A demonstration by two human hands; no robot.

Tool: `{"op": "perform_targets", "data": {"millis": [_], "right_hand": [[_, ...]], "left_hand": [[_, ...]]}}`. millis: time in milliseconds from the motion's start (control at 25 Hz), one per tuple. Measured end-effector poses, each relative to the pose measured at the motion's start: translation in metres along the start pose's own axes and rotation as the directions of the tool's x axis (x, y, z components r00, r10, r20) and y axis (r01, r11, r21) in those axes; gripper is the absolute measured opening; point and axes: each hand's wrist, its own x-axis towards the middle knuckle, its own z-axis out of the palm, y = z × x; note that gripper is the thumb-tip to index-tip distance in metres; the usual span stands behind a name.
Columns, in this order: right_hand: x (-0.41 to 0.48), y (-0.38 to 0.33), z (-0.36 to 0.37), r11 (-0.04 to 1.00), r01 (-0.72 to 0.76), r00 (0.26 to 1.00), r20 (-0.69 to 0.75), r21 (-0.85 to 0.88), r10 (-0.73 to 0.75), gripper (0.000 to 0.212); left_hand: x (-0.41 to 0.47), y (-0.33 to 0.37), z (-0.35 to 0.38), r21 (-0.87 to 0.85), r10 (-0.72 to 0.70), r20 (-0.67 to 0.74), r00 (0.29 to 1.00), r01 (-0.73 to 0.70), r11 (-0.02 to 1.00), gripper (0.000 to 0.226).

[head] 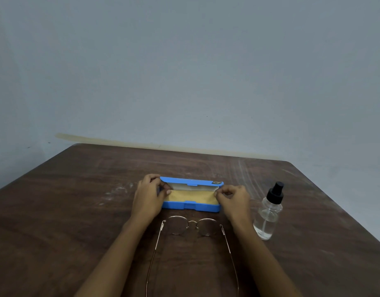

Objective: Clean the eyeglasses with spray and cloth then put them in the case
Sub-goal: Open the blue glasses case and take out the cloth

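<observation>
Eyeglasses (192,222) are lying nearest on the brown wooden surface (77,211), lenses pointing away and their thin metal arms spread open, running back toward the person between the two forearms. Just beyond them the blue case (191,206) is sitting open, its lid tilting up at the back, with a yellow cloth (192,197) lying spread inside it. The left hand (149,197) is gripping the case's left end, thumb up on the lid's corner and fingers curling in at the cloth's edge. The right hand (234,199) is pinching the cloth's right end with curled fingers, at the case's right end. A clear spray bottle (268,215) with a black nozzle is standing upright to the right of the case, near the right hand but apart from it. Pale scuffs and dusty streaks are showing across the surface's dark grain, thickest left of the case and toward the far right corner. Behind the far edge a plain grey-blue wall (184,71) is filling the upper view, with a yellowish band running along it just above the surface.
</observation>
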Motion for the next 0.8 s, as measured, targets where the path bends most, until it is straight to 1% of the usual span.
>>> {"op": "perform_targets", "data": {"millis": [80,160,280,360,520,600,720,800], "right_hand": [[-0.002,0.000,-0.002,0.997,-0.029,0.999,0.027,0.073,0.027,0.018],[-0.006,-0.003,-0.004,0.982,-0.074,0.996,0.058,0.172,0.065,0.017],[-0.011,-0.008,-0.009,0.953,-0.130,0.991,0.076,0.275,0.113,0.017],[-0.012,-0.012,-0.013,0.932,-0.143,0.988,0.101,0.333,0.116,0.014],[-0.012,-0.015,-0.018,0.914,-0.175,0.978,0.169,0.365,0.120,0.007],[-0.011,-0.016,-0.021,0.899,-0.196,0.972,0.202,0.391,0.124,0.009],[-0.009,-0.017,-0.025,0.871,-0.210,0.962,0.251,0.445,0.104,0.011],[-0.008,-0.018,-0.028,0.869,-0.194,0.963,0.259,0.455,0.079,0.013]], "left_hand": [[-0.003,0.000,-0.001,-0.060,-0.008,-0.060,0.998,0.004,0.998,0.004],[-0.004,0.001,-0.002,-0.101,-0.015,-0.090,0.996,0.006,0.995,0.002],[-0.007,0.003,-0.004,-0.088,-0.040,-0.084,0.996,0.033,0.996,0.007],[-0.011,0.005,-0.006,-0.079,-0.060,-0.084,0.995,0.054,0.995,0.008],[-0.017,0.004,-0.010,-0.096,-0.072,-0.093,0.993,0.063,0.993,0.011],[-0.018,0.001,-0.011,-0.152,-0.048,-0.088,0.995,0.034,0.988,0.016],[-0.022,-0.002,-0.015,-0.212,0.050,-0.086,0.995,-0.067,0.975,0.029],[-0.024,-0.004,-0.017,-0.256,0.065,-0.084,0.994,-0.085,0.963,0.027]]}}
